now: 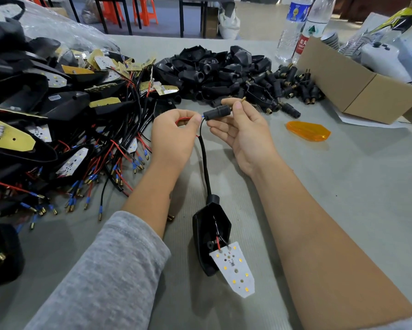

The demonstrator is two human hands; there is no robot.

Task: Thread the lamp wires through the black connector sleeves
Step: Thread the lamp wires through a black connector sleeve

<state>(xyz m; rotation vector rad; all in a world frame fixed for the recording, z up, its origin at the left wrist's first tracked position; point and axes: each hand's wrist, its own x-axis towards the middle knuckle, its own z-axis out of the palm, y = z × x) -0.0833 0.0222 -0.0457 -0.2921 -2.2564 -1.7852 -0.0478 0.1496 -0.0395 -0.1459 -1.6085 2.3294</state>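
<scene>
1. The right hand (245, 136) pinches a black sleeve (218, 113) between thumb and fingers, lifted off the worktop (343, 186) near the middle of the view. A brass tip (243, 99) pokes out at the sleeve's 2 o'clock end, so one wire looks to be through already.
2. The left hand (174, 134) is curled around a loop of red wire (183, 119), its fingertips right at the sleeve's 9 o'clock mouth, where a bit of blue shows.
3. The black cable (205, 163) drops from the hands toward 6 o'clock to the lamp housing (209, 236), which lies on the worktop with its white light board (236, 270) hanging out.
4. I'd say the job now is feeding the red wire in. Keep the sleeve level and steady, and grip the wire close to its tip so it does not buckle.
5. Push in short strokes, and let the loop shrink rather than kink.
6. Leave slack in the cable, or the lamp will drag and tug the wire back out.
7. Spare sleeves (293, 84) lie at 1 o'clock, and waiting lamps (57, 129) are heaped at 9 o'clock.
</scene>
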